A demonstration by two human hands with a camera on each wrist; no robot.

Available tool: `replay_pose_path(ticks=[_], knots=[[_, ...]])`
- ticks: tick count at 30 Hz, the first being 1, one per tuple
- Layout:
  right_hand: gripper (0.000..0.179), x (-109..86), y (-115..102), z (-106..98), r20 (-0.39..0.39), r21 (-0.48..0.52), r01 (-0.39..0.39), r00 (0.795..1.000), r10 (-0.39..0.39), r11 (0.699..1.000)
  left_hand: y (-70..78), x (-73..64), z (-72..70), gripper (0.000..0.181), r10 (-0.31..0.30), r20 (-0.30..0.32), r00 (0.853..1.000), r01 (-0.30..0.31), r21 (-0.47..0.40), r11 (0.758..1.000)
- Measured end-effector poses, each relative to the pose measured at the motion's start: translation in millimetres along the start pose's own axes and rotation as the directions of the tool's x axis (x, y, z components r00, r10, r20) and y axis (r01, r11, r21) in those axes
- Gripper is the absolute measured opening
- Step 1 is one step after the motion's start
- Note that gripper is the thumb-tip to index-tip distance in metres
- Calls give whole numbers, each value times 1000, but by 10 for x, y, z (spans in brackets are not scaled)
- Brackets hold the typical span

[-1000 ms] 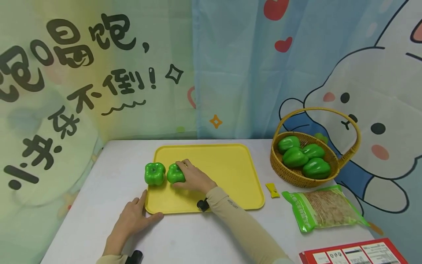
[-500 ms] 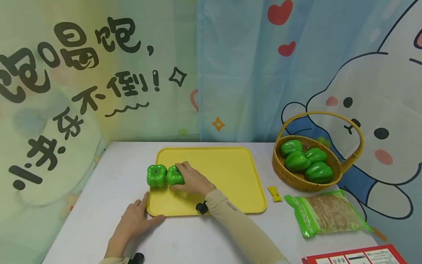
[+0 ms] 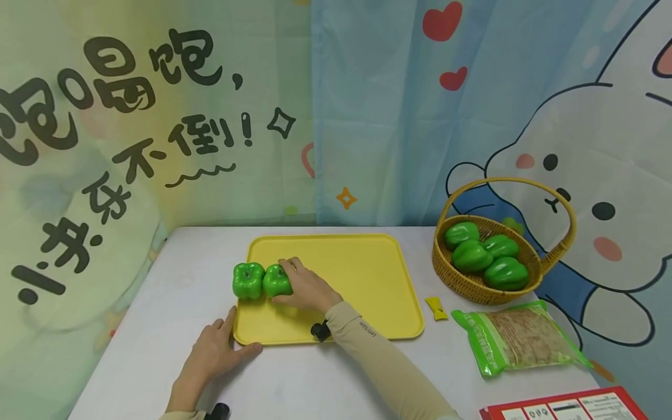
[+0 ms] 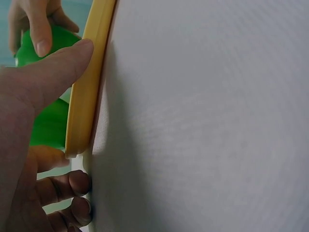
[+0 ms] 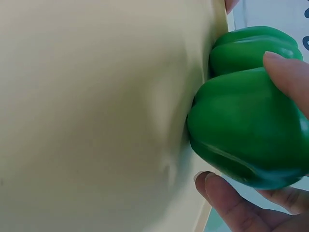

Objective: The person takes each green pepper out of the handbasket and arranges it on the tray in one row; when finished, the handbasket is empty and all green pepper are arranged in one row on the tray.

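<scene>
My right hand grips a green bell pepper at the left part of the yellow tray. In the right wrist view the thumb lies on one side of this pepper and the fingers on the other, close over the tray. A second green bell pepper stands right beside it, at the tray's left edge. My left hand rests at the tray's near left corner. Its thumb lies along the front rim and its index finger reaches to the left side.
A wicker basket with several green peppers stands at the back right of the white table. A small yellow packet, a green-ended bag of brown food and a red-and-white box lie along the right side.
My right hand has moved the gripped bell pepper slightly left, closing the gap to the second one. Over the last half second hardly anything moves. The left hand stays at the tray corner.
</scene>
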State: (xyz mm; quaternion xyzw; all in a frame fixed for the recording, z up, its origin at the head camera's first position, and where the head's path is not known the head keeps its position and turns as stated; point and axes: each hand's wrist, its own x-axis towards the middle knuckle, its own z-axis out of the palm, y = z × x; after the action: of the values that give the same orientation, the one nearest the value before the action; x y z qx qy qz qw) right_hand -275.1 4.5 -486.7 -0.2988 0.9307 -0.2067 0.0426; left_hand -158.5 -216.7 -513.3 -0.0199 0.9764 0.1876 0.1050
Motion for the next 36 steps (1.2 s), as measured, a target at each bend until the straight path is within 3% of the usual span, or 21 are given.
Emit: replay_pose_path(ticks=[7, 16, 27, 36], knots=[[92, -138, 91, -111, 6, -26, -18, 1000, 18, 1000, 8, 10, 0, 120, 11, 3, 1000, -11, 4, 1000], [92, -478, 360, -391, 46, -43, -102, 994, 104, 994, 14, -1, -38, 121, 18, 15, 1000, -18, -2, 1000], [87, -934, 713, -789, -8, -37, -178, 984, 178, 983, 13, -14, -86, 121, 40, 8, 999, -40, 5, 999], [85, -1304, 1196, -1093, -84, -14, -235, 969, 233, 972, 4, -6, -17, 122, 47, 15, 999, -47, -1, 999]])
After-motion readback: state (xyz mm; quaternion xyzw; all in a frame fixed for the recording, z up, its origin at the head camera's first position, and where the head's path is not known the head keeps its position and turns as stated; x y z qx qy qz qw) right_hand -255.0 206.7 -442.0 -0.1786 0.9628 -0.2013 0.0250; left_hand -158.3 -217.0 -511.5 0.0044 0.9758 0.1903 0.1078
